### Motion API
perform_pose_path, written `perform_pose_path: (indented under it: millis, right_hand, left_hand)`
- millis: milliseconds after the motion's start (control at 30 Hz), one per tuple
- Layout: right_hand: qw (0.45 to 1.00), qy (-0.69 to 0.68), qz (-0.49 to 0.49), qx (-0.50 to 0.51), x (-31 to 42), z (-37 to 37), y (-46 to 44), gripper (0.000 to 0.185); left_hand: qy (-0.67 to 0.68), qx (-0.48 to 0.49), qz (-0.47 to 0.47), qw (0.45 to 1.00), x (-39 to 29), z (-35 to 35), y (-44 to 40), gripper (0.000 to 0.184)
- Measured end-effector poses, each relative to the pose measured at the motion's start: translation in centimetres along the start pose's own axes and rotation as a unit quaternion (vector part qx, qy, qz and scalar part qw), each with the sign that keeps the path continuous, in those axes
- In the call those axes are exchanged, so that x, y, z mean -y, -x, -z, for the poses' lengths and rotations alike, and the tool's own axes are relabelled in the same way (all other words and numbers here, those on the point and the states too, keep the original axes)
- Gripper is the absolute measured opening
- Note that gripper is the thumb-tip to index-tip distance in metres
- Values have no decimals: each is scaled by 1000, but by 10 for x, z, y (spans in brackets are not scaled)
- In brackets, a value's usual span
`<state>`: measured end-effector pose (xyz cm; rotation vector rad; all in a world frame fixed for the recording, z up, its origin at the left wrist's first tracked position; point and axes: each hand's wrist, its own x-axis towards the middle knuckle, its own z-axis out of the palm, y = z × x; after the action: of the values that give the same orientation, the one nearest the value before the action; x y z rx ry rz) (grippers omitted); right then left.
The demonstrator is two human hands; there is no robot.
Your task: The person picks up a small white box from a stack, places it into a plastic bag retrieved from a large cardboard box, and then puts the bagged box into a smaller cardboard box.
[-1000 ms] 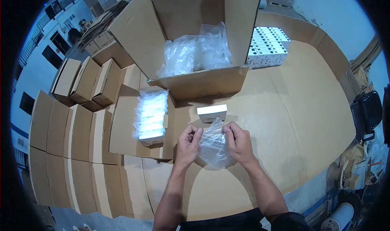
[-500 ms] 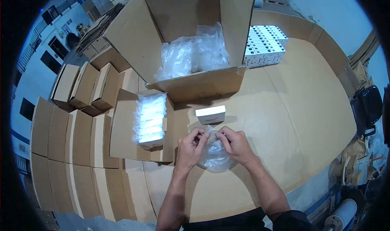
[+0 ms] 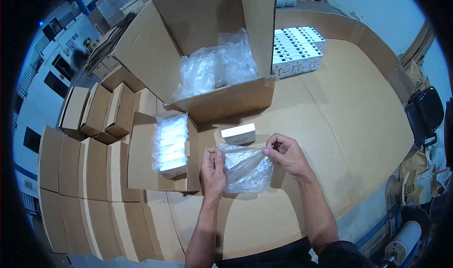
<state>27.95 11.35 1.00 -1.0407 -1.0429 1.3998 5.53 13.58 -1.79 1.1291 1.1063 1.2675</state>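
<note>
A clear plastic bag [image 3: 247,170] is stretched between my two hands, its top edge roughly level. My left hand [image 3: 213,173] pinches its upper left corner, and my right hand [image 3: 287,156] pinches the upper right one. Just beyond the bag stands a small white box [image 3: 238,134]. To the left, an open carton [image 3: 141,150] holds a row of white boxes in bubble wrap [image 3: 170,143]. Behind, a large open carton [image 3: 222,100] contains a heap of clear plastic bags [image 3: 212,70].
White patterned boxes [image 3: 298,53] are stacked at the back, right of the large carton. Rows of brown cartons [image 3: 96,166] line the left side. A raised cardboard rim [image 3: 377,49] borders the table's far right. A black chair [image 3: 424,117] stands beyond it.
My hands have moved apart, spreading the bag that was bunched between them. The view has shifted slightly, while the small white box still stands beyond the bag.
</note>
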Motion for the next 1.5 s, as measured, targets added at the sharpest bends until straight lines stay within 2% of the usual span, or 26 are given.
perform_pose_path:
  millis: [167,233,367,433,567,667,733,833,967,1033,1067,1133,1267,1333,1367,1433,1500]
  right_hand:
    - [992,-125,-10,-1,-10,2,-1,14]
    - [969,-245,-13,21,-10,4,-3,16]
    - [969,-245,-23,-3,6,-5,0,18]
    - [990,-128,39,53,4,-5,1,24]
    - [991,-122,32,48,7,-16,3,29]
    - [997,-59,37,16,-5,-19,-2,23]
    - [999,-40,29,-22,-10,-22,-3,11]
    - [996,-1,23,-81,-11,-20,-2,8]
    - [994,0,44,-97,-21,-15,-7,12]
    - [991,-92,38,-86,-20,-15,-7,11]
    - [991,-93,38,-86,-17,-15,-6,11]
    - [998,-13,63,-10,-4,-15,-2,16]
    - [996,-8,61,59,2,-10,4,26]
    - [991,-43,-16,129,-5,-8,3,41]
    - [991,-44,-16,129,-6,-8,4,41]
    - [991,-36,-37,126,-4,-11,5,58]
    - [988,-22,-55,145,-4,-11,11,61]
  left_hand:
    - [32,-24,-27,999,1,-5,4,13]
    - [42,-34,-33,998,5,-5,2,14]
    - [75,-53,-52,994,11,-4,-1,15]
    - [78,-61,-57,993,6,-7,0,16]
    - [64,-51,-36,996,-1,-9,3,17]
    - [32,-55,-46,997,-1,-8,5,17]
    - [22,-54,-47,997,0,-8,5,18]
    - [-34,-104,-98,989,2,-6,4,20]
    - [-58,-125,-118,983,-3,-9,6,21]
    - [-67,-144,-120,980,-2,-8,6,21]
    - [-61,-154,-121,979,4,-4,4,21]
    - [-56,-165,-123,977,4,-2,3,22]
    - [-64,-186,-114,974,4,-3,3,23]
    - [-61,-181,-118,975,5,-3,3,23]
    - [-49,-180,-118,975,6,-3,3,24]
    - [-37,-179,-118,976,6,-3,3,24]
    - [-55,-189,-114,974,5,-4,4,24]
